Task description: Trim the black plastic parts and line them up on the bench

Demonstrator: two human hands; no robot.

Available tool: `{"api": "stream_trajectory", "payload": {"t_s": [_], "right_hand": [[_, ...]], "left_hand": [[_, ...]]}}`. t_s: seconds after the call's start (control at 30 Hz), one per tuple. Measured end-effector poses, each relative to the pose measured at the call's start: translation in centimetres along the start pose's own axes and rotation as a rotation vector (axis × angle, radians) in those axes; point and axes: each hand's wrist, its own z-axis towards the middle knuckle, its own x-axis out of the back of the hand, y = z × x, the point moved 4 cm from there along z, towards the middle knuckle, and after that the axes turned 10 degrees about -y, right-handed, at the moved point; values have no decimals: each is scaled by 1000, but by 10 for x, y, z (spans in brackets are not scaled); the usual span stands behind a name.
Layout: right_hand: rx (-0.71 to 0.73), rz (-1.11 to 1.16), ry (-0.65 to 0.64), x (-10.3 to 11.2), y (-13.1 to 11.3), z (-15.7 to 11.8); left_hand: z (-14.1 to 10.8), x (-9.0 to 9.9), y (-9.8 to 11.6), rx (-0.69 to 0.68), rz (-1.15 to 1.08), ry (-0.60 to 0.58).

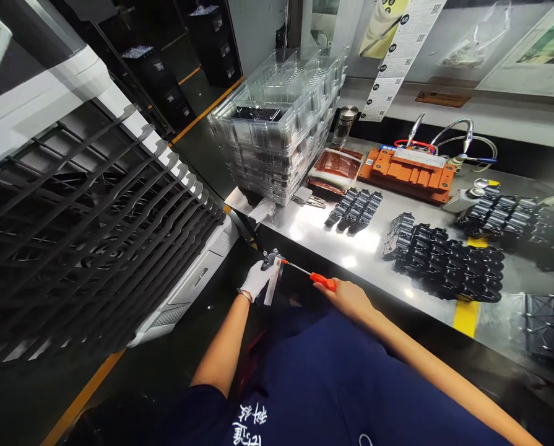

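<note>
My left hand, in a white glove, is closed around a flat part with a pale, shiny face and small knobs at its top end. My bare right hand grips a hand tool with an orange handle and a thin metal shaft. The shaft points left, and its tip meets or nearly meets the upper right edge of the part; contact is too small to tell. Both hands are in front of the metal workbench, low over the dark floor. The tip's shape cannot be made out.
Stacked clear plastic trays stand at the bench's left end. Black moulded parts lie in rows on the bench, with a smaller group nearer. Behind are an orange fixture and a glass bottle. A large fan stands left.
</note>
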Motion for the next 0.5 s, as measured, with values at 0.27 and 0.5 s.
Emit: {"api": "stream_trajectory", "payload": {"t_s": [0.27,0.5], "right_hand": [[35,53,-4,-2,8,1],[69,211,-40,5,40,-12]], "left_hand": [[-5,-7,0,26,71,-46],[-3,-19,11,76,161,-210]]}}
